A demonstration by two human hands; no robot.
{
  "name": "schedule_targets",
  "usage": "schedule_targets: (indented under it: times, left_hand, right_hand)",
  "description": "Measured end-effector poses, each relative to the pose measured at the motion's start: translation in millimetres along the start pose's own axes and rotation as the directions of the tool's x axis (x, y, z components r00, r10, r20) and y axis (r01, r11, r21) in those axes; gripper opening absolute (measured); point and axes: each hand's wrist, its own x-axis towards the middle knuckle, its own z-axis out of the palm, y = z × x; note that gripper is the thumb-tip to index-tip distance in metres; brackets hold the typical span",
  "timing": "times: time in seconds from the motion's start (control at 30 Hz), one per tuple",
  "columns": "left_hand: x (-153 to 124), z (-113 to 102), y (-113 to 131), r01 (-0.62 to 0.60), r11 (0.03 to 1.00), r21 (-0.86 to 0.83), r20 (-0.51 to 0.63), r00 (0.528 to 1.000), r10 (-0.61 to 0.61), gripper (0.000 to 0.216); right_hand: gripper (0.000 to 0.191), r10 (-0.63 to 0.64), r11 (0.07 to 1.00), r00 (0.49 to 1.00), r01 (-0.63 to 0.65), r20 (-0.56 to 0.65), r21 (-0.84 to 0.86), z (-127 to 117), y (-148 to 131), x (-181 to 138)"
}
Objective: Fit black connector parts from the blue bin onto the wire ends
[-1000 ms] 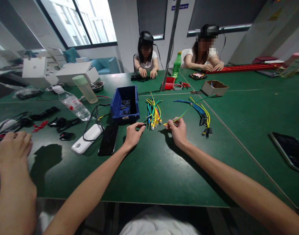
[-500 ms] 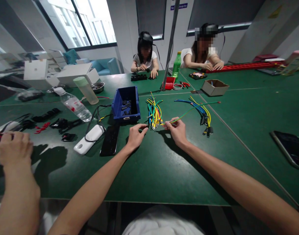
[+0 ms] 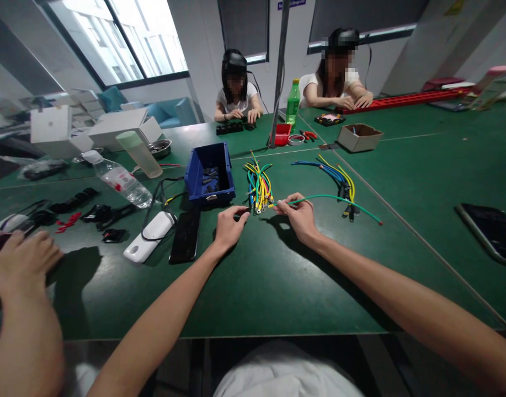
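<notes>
**Green wire (image 3: 325, 196) in hand between two bunches**

Your right hand (image 3: 298, 218) holds the green wire above the table (image 3: 253, 298), its yellow near end poking out just past your fingertips and pointing at the middle bunch (image 3: 260, 187). The long free end sweeps right, crossing the right bunch (image 3: 344, 184) to a reddish tip.

By the look of it, the work is partway along. The blue and yellow wires of the right bunch carry black caps (image 3: 349, 209) at their near ends and seem to be the finished share. The middle bunch, the fuller of the two, shows metal rings at its near ends and no black caps that can be made out; it appears to be what is left. No cap shows on the green wire either, so it, too, looks unfinished. Loose black parts (image 3: 210, 179) lie in the blue bin (image 3: 223, 197), just left of the middle bunch.

Your right fingers are pinched together on the green wire, near its end. Your left hand (image 3: 228, 226) rests just beside the middle bunch, thumb and forefinger curved, their tips almost meeting. Something dark shows there, but whether those fingers grip it, you cannot tell from this view.
</notes>
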Motion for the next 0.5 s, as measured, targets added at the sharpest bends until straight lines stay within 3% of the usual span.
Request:
schedule_targets:
  times: [0.5]
  left_hand:
    - [-0.1, -0.4, 0.1, -0.036, 0.999, 0.021, 0.028, 0.999, 0.036, 0.017]
  right_hand:
    - [0.032, 0.042, 0.998, 0.999, -0.043, 0.021, 0.051, 0.5, -4.0, -0.6]
